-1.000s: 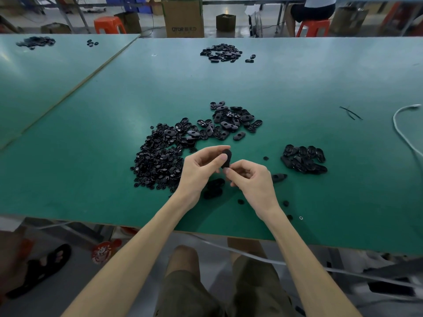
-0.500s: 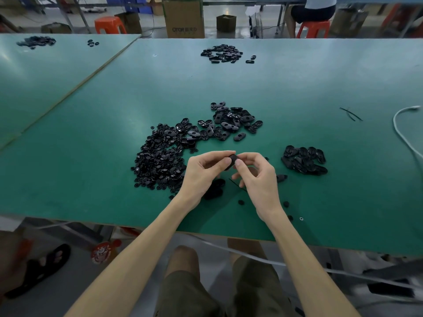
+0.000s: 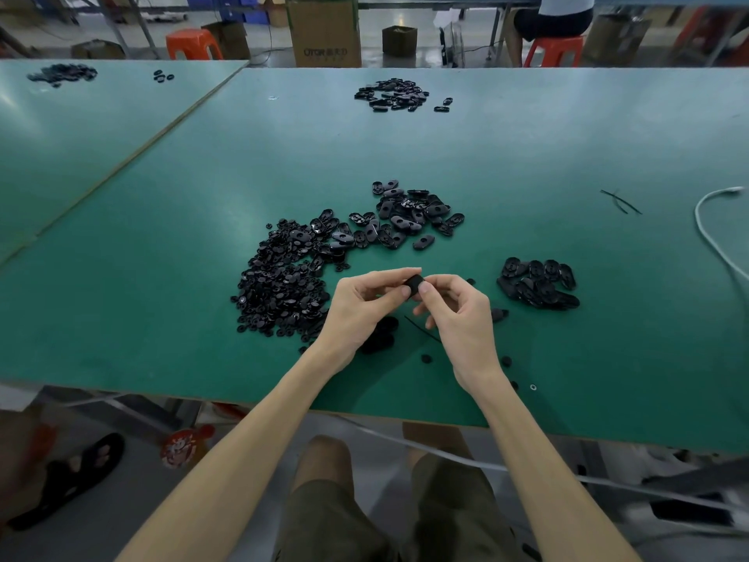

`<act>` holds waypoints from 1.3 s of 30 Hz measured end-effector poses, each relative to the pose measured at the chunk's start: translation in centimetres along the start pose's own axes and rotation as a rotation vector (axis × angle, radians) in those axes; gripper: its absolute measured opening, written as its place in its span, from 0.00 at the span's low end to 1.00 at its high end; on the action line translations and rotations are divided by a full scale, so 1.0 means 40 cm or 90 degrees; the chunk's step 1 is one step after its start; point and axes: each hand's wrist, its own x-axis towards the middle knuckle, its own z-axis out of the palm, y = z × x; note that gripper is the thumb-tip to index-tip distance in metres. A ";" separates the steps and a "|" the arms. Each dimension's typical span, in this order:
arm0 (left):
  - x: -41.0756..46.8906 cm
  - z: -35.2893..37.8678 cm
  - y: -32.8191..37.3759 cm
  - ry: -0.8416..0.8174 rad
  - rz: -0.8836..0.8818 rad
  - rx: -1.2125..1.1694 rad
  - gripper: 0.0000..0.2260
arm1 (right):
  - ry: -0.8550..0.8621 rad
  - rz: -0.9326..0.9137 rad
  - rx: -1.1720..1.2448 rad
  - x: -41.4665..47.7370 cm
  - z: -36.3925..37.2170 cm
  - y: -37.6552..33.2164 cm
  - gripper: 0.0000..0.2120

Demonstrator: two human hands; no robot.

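— We sit at a green table (image 3: 527,156) in a workshop, with a cardboard box (image 3: 324,30) and an orange stool (image 3: 192,44) along the top of the frame.
— And our hands?
— Just below centre, our left hand (image 3: 356,306) and right hand (image 3: 458,314) both pinch one small black part (image 3: 414,285) above the tabletop, between a large black heap (image 3: 279,290) and a smaller pile (image 3: 537,283).

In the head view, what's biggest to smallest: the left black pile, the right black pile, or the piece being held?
1. left pile of small black parts
2. right pile of oval black parts
3. black part pinched by left hand and right hand; nearer the camera, yet clearly smallest.
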 end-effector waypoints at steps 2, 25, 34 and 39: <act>0.001 0.000 0.001 0.000 0.001 -0.006 0.12 | -0.003 -0.001 0.002 0.000 0.000 -0.001 0.02; -0.004 0.018 0.002 0.059 0.033 0.113 0.14 | -0.020 0.012 -0.021 -0.003 -0.004 0.000 0.02; -0.003 0.016 0.007 0.065 0.035 0.132 0.14 | -0.024 0.017 -0.034 -0.002 0.000 -0.007 0.02; -0.004 0.017 0.012 0.067 0.034 0.140 0.14 | -0.028 0.015 -0.037 -0.003 0.001 -0.006 0.02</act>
